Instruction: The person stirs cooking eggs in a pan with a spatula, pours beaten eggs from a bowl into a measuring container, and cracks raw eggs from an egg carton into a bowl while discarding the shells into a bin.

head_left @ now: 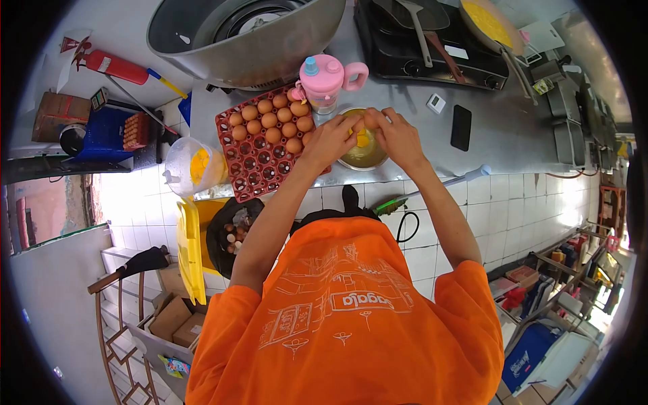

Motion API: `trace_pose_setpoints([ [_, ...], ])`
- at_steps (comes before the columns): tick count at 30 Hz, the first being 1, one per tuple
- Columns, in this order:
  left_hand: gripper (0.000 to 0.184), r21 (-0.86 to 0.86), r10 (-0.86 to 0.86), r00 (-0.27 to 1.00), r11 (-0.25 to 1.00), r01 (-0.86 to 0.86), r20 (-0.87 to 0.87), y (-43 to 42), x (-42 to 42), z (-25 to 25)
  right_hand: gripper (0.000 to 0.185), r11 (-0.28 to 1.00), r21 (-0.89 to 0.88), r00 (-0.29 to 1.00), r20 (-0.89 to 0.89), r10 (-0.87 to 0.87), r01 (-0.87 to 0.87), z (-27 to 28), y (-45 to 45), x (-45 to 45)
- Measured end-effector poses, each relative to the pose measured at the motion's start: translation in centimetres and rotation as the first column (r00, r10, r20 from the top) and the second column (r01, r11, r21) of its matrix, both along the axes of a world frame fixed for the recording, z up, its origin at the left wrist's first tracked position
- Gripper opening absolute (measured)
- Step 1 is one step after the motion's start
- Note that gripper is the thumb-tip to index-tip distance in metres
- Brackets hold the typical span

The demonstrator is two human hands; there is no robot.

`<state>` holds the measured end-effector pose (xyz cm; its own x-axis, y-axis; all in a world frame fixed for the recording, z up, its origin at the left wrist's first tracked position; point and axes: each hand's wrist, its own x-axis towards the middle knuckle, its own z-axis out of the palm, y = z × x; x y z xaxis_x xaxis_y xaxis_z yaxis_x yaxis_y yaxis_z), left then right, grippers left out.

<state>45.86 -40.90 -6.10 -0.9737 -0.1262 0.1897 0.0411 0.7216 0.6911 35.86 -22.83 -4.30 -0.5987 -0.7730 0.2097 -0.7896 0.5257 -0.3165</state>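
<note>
My left hand point(332, 140) and my right hand point(399, 138) meet over a round metal bowl point(365, 167), fingers bent and closed around a brown eggshell point(370, 121). Fingers cover most of the shell, so whether it is in two halves is hard to see. Orange yolk point(362, 139) shows just below the fingers, with clear egg white in the bowl. Left of the bowl lies a red egg tray point(237, 177), holding several brown eggs point(268, 120) towards its far and right side; its near-left cups hold none.
Behind the bowl stands a pink-lidded cup point(322, 82). A plastic jug point(177, 162) with yellow contents sits at the table's left edge, above a yellow bin point(192, 250) with eggshells. A phone point(461, 128), small white timer point(436, 103) and stove point(398, 64) are rightward.
</note>
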Motion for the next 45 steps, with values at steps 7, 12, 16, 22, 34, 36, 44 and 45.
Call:
trace_pose_setpoints([
  [7,0.041,0.322,-0.025,0.999,0.947,0.012,0.035,0.4,-1.0,-2.7,0.049,0.974,-0.194,0.740,0.671,0.047,0.114,-4.9,-0.1,-0.2],
  [12,0.040,0.469,-0.010,0.995,0.883,-0.038,0.101,0.3,1.1,-1.9,0.048,0.957,-0.110,0.144,0.987,0.073,0.267,-2.6,0.1,1.1],
  [16,0.039,0.534,0.138,0.989,0.841,-0.089,-0.051,-1.3,5.8,-2.2,0.051,0.912,-0.181,-0.151,0.956,0.250,0.369,-1.8,-3.6,4.8],
  [22,0.035,0.628,0.555,0.824,0.603,-0.492,0.113,-4.9,20.1,1.0,0.053,0.984,-0.180,-0.378,0.910,0.169,0.007,-1.3,-13.2,12.7],
  [34,0.024,0.718,0.718,0.126,-0.694,0.047,0.685,-3.8,48.0,-10.3,0.043,0.692,-0.132,0.371,0.764,0.527,-0.710,-5.1,-23.1,27.1],
  [36,0.024,0.710,0.708,0.185,-0.701,0.069,0.681,-3.9,46.2,-11.1,0.038,0.786,-0.048,0.678,0.475,0.561,-0.617,-3.7,-21.9,23.1],
  [44,0.026,0.671,0.450,0.751,-0.741,0.012,0.484,-6.2,31.1,-7.9,0.041,0.890,0.332,0.934,-0.062,0.352,-0.313,-6.1,-17.1,9.6],
  [45,0.027,0.704,0.353,0.835,-0.708,-0.057,0.422,-6.4,29.3,-7.8,0.045,0.886,0.288,0.918,-0.055,0.393,-0.363,-6.2,-17.0,9.2],
])
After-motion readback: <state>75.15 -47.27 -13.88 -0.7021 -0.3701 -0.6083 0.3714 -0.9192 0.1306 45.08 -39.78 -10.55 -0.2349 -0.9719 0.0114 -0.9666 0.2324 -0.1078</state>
